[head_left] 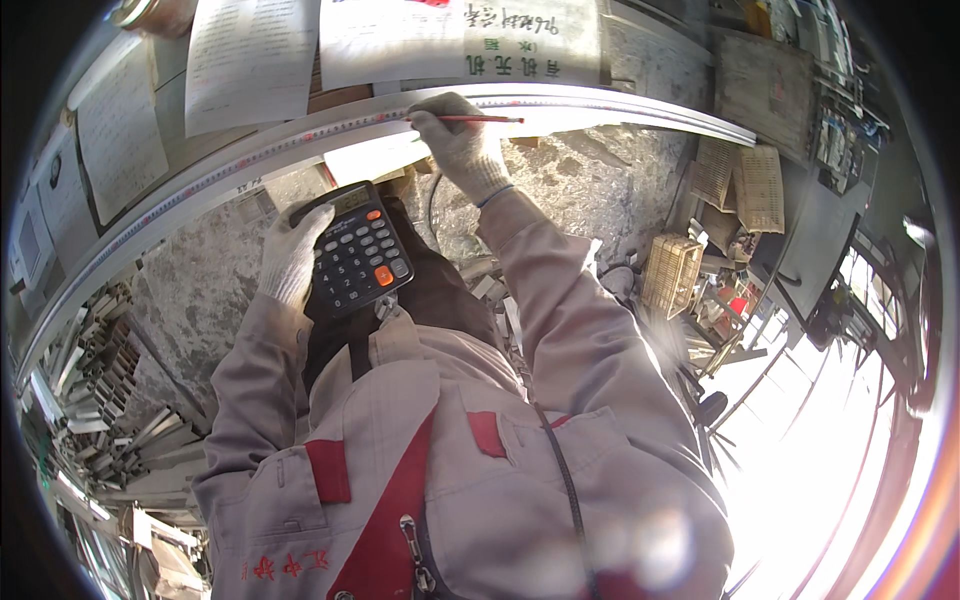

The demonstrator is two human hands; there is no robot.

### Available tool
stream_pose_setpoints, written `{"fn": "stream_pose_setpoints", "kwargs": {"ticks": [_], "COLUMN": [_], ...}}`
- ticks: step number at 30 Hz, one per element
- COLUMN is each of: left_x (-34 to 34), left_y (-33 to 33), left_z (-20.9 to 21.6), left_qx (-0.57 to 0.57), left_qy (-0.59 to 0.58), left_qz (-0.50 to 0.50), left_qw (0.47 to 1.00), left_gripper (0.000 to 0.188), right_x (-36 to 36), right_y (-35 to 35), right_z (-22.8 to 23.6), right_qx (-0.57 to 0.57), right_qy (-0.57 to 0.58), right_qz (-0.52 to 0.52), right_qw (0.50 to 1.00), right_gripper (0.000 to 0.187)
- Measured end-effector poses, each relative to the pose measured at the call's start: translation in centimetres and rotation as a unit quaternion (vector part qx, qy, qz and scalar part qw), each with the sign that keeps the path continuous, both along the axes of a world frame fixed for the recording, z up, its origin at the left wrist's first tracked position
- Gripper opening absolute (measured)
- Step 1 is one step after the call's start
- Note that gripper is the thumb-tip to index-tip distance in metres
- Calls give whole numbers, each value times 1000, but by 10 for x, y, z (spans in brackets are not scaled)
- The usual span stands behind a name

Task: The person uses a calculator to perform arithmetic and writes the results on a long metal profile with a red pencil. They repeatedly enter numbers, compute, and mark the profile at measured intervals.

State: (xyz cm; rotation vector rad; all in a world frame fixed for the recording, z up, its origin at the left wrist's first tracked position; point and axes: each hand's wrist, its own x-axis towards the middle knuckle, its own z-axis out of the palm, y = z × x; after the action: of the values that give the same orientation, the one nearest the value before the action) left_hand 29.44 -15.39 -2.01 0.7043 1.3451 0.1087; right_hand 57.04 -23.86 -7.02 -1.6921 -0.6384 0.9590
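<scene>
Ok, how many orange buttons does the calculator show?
2 on the calculator: a small button below the screen, a larger button at lower right. Others may hide under the left fingers.

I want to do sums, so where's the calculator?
In the head view, the calculator is left of centre, in the left hand's grip, over the dark cloth.

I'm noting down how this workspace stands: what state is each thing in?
Left hand: gloved, gripping the calculator.
Calculator: held up, digits on its display.
Right hand: gloved, closed on the red pencil.
Red pencil: roughly level.
Measuring scale: stretched out lengthwise.
Papers: spread out.
Metal pieces: heaped.
</scene>
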Motion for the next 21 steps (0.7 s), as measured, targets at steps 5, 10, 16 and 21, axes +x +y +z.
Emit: {"fn": "stream_pose_setpoints", "kwargs": {"ticks": [5,10,16,21], "left_x": [-14,-30,-52,-87], "left_y": [10,29,56,77], "left_z": [17,40,64,60], "left_qx": [-4,13,56,19], "left_qy": [-57,-65,-56,-148], "left_qz": [37,1,18,-4], "left_qw": [998,998,997,989], "left_gripper": [26,25,24,27], "right_x": [-23,-47,-104,-192], "right_y": [-47,-161,-322,-423], "right_z": [27,27,10,27], "right_qx": [-57,-126,-240,-240], "right_qy": [3,-8,26,138], "right_qz": [-35,-75,-258,-418], "right_qw": [998,989,936,865], "right_gripper": [14,11,14,17]}}
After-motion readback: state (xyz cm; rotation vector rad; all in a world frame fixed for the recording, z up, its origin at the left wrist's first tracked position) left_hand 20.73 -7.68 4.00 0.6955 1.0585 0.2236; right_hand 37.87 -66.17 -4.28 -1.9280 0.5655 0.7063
